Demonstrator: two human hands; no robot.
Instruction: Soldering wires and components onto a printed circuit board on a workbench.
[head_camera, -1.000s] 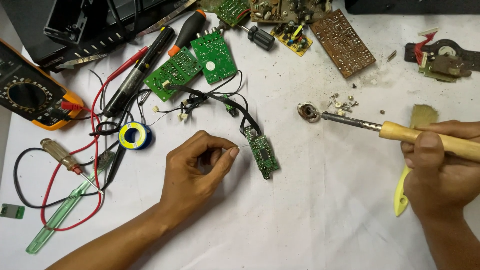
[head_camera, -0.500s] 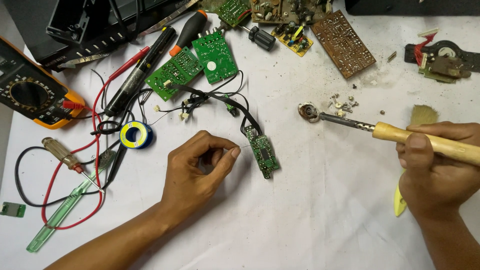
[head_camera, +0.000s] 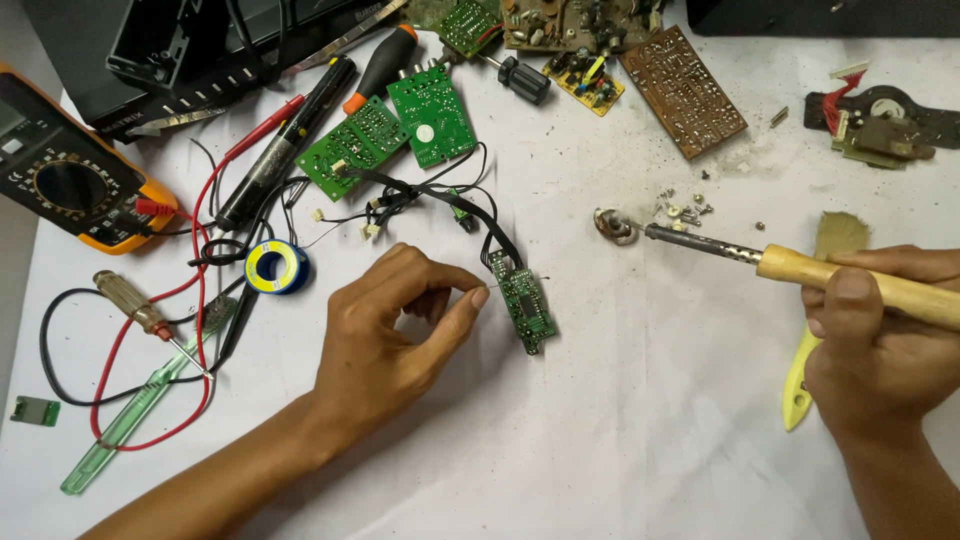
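Left hand (head_camera: 395, 335) rests on white table (head_camera: 620, 420), thumb and forefinger pinched on thin solder wire, tip just beside small green circuit board (head_camera: 524, 303). Board lies flat, touching fingertip side, black cable bundle (head_camera: 440, 195) attached at far end. Right hand (head_camera: 880, 335) clenched around wooden handle of soldering iron (head_camera: 800, 268); iron tip rests well apart from board, near metal tip rest (head_camera: 612, 226). Step seems preparing solder joint. Next move probably needs iron tip brought to board pad, meeting wire end, steady.
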